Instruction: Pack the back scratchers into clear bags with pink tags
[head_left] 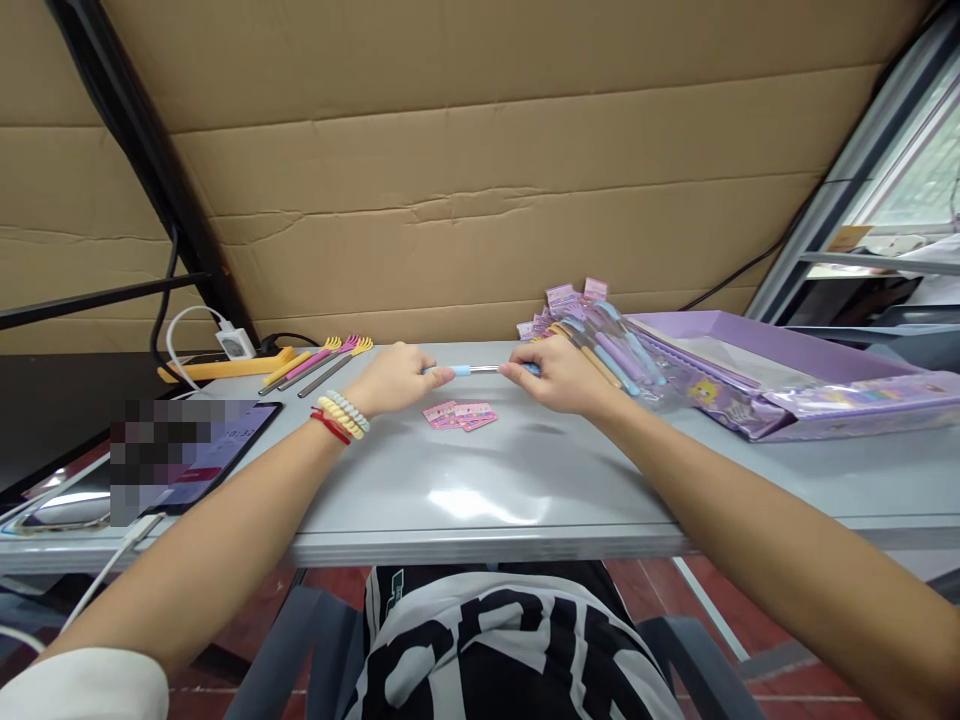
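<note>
Both my hands hold a thin light-blue stick with a metal shaft [484, 369] level above the grey table. My left hand [397, 380] is closed round its left part, thumb along the blue sleeve. At the other end, my right hand [559, 373] pinches the stick, and a bit of blue shows by the fingers. The stick's ends are hidden in my hands. Small pink printed cards [460, 415] lie on the table just below it. Left of my left hand lie several claw-headed sticks [322, 362] in yellow, pink and grey.
Beyond my right hand is a pile of bagged coloured sticks [615, 350] with pink tags. A purple box [750, 395] stands at the right. A tablet [217, 455], a white charger [236, 341] and cables are at the left. Cardboard [480, 200] walls the back.
</note>
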